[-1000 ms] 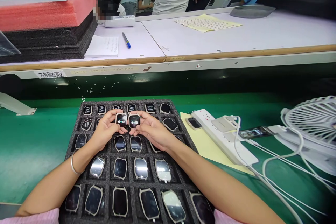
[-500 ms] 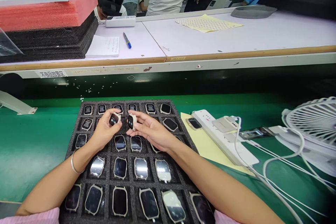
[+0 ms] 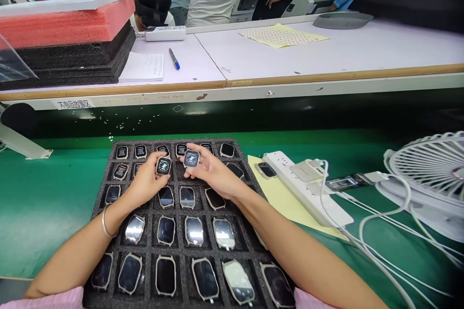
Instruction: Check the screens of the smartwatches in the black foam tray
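My left hand (image 3: 148, 178) is closed on a smartwatch body (image 3: 164, 165) with no strap, its lit screen facing up toward me. In my right hand (image 3: 208, 166) a second strapless smartwatch (image 3: 191, 159) is gripped between thumb and fingers, its screen lit too. Both are held over the far part of a black foam tray (image 3: 147, 260). Rows of similar watches lie in the tray's square pockets, such as a dark-screened watch (image 3: 166, 270) near the front. Several in the far rows, like the watch (image 3: 122, 152) at the corner, show lit text. My right hand and forearm hide some pockets.
Right of the tray, a white power strip (image 3: 308, 193) and another watch (image 3: 266, 169) lie on yellow paper (image 3: 290, 212). White cables (image 3: 366, 246) run toward a white fan (image 3: 431, 174). Behind stands a raised shelf (image 3: 275, 63) with stacked foam (image 3: 72, 43); people are beyond it.
Both watches have turned so their screens face me more fully, and their displays look different. My right hand has rolled palm-up and shifted slightly.
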Tool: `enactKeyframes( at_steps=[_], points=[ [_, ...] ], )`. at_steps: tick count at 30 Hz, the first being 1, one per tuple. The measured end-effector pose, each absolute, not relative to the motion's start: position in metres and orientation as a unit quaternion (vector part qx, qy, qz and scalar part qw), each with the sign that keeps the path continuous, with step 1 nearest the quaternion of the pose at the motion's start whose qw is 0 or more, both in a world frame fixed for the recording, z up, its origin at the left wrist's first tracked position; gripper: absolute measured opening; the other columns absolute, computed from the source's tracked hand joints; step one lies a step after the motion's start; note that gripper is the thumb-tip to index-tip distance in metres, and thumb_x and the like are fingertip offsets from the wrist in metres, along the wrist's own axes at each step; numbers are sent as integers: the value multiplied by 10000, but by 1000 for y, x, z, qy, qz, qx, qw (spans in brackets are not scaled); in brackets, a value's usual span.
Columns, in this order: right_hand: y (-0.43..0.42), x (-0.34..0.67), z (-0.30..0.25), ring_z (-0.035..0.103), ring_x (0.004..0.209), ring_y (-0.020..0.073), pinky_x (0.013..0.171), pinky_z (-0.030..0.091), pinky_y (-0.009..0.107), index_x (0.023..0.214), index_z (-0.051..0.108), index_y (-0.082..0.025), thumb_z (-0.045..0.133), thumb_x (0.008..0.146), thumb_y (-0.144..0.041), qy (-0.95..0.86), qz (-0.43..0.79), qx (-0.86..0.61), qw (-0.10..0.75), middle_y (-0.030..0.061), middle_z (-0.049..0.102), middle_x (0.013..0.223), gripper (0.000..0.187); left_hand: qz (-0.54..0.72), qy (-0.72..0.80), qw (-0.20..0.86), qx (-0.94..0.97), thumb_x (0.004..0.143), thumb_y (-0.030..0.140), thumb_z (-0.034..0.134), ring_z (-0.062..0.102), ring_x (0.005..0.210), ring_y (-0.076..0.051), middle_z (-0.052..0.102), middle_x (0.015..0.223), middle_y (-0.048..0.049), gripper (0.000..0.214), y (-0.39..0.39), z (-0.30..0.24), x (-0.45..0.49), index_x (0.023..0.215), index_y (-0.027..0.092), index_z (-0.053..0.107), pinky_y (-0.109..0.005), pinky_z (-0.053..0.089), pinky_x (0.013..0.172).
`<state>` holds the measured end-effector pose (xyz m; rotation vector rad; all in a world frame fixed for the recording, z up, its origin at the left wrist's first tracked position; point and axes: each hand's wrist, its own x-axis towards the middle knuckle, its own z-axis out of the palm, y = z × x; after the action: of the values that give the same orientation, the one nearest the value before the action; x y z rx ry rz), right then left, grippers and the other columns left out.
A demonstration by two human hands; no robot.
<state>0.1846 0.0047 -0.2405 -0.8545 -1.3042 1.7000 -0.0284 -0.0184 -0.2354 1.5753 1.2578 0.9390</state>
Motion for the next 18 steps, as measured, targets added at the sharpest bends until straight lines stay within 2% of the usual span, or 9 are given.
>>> enactKeyframes(
  at_steps=[2,4,6,8,11,15,18],
  points=[
    [9,186,-248,630,716,159,767,532,373,1301,406,-232,645,787,-163,-586,609,-369,386,38,612,1039,571,308,542,335,707,764,162,703,582,858,-220,598,965,-37,435,-16,-233,-31,1158,195,521,-346,472,794],
    [12,186,-253,613,714,174,752,530,385,1278,430,-207,599,790,-131,-665,515,-407,356,36,595,981,522,252,558,227,758,746,187,766,541,1001,-268,584,1035,-50,419,-13,-231,-34,1109,195,556,-411,437,912],
    [12,185,-254,597,728,188,750,525,391,1266,461,-177,575,792,-104,-742,403,-426,325,62,567,1000,493,208,569,166,778,735,248,813,480,1088,-299,555,1107,-64,448,-11,-230,-36,1118,204,584,-456,398,974],
    [11,184,-253,588,766,201,768,521,398,1264,482,-156,566,796,-89,-801,314,-413,297,98,530,1064,480,169,583,142,782,744,313,819,449,1105,-311,530,1144,-74,465,-11,-230,-36,1146,219,604,-473,393,974],
    [8,180,-249,569,962,272,877,487,453,1262,522,-136,621,800,-119,-857,219,-391,255,136,500,1117,473,145,590,124,784,756,392,809,418,1125,-320,496,1199,-86,537,-12,-229,-36,1227,248,594,-484,391,966],
    [10,185,-241,418,1245,395,995,370,577,1328,544,-160,724,813,-269,-883,130,-408,191,201,411,1339,557,166,586,99,787,781,430,781,406,1125,-312,484,1215,-93,596,-15,-227,-36,1304,262,550,-485,382,970],
    [18,206,-227,330,1341,389,1038,333,563,1391,501,-186,675,877,-331,-875,97,-422,217,201,320,1447,561,171,570,100,798,823,387,744,412,1110,-301,493,1200,-88,491,-15,-221,-32,1268,262,580,-470,385,968]
  ],
)
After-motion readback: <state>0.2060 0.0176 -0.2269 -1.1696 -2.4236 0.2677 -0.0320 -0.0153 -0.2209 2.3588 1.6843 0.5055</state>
